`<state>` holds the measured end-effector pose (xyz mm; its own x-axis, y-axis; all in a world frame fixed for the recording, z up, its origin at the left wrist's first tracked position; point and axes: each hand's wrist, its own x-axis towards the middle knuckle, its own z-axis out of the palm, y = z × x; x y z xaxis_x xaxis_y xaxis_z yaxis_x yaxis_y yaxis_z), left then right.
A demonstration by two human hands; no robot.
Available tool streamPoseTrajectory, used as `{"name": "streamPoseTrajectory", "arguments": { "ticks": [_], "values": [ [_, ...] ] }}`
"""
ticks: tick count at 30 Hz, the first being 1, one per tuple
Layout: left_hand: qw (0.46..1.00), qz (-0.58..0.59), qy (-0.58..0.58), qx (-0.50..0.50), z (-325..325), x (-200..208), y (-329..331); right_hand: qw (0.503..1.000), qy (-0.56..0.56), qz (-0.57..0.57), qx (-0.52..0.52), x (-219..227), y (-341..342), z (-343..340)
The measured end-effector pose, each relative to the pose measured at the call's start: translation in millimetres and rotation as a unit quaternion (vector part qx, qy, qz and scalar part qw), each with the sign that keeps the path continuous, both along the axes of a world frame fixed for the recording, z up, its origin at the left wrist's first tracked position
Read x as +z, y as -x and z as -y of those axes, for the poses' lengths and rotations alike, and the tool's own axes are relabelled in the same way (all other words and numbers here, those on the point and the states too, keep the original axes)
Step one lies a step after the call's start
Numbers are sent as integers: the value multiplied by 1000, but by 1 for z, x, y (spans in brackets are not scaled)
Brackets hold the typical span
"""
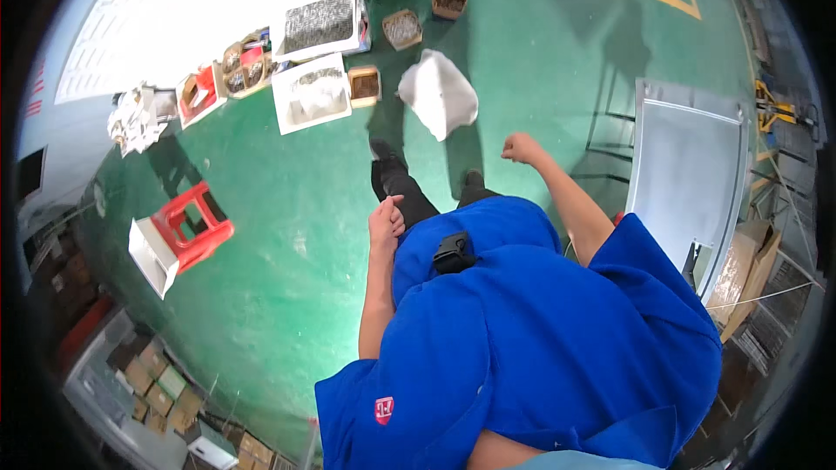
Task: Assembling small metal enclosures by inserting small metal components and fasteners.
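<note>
My left hand (pixel 386 224) hangs beside my left thigh, its fingers loosely curled and no object visible in them. My right hand (pixel 521 149) is held out ahead on the right, closed like a loose fist, and nothing shows in it. Ahead of my feet, between the two hands but farther off, a crumpled white sheet or bag (pixel 440 96) lies on the green floor (pixel 287 209). Neither hand touches it. My legs (pixel 407 190) show below the blue top (pixel 522 322), and a black buckle (pixel 454 252) sits at its front.
Far left of centre stand white trays (pixel 305 113) of small dark parts, and several small cardboard boxes (pixel 402 29). A red stool (pixel 196 224) with a white box against it is at left. A grey-topped table (pixel 692 174) stands at right; stacked cartons (pixel 157 383) fill the lower left.
</note>
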<state>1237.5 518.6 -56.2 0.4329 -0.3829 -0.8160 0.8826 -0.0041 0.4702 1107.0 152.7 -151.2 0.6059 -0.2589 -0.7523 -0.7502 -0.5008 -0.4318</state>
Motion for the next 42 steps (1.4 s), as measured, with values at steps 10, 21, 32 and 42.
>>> {"name": "streamPoseTrajectory", "arguments": {
  "ticks": [10,21,32,42],
  "values": [
    [990,45,-128,-50,-30,-32,-157,1000,-5,-6,20,28,-163,-2],
    [900,160,-395,-90,9,-107,-5,979,-41,2,198,-1,-277,119],
    [913,146,-376,-63,25,-79,-69,980,64,-166,92,-9,-273,190],
    [935,16,-347,70,-102,-73,-94,909,-101,79,396,-3,-413,-144]
  ]
}}
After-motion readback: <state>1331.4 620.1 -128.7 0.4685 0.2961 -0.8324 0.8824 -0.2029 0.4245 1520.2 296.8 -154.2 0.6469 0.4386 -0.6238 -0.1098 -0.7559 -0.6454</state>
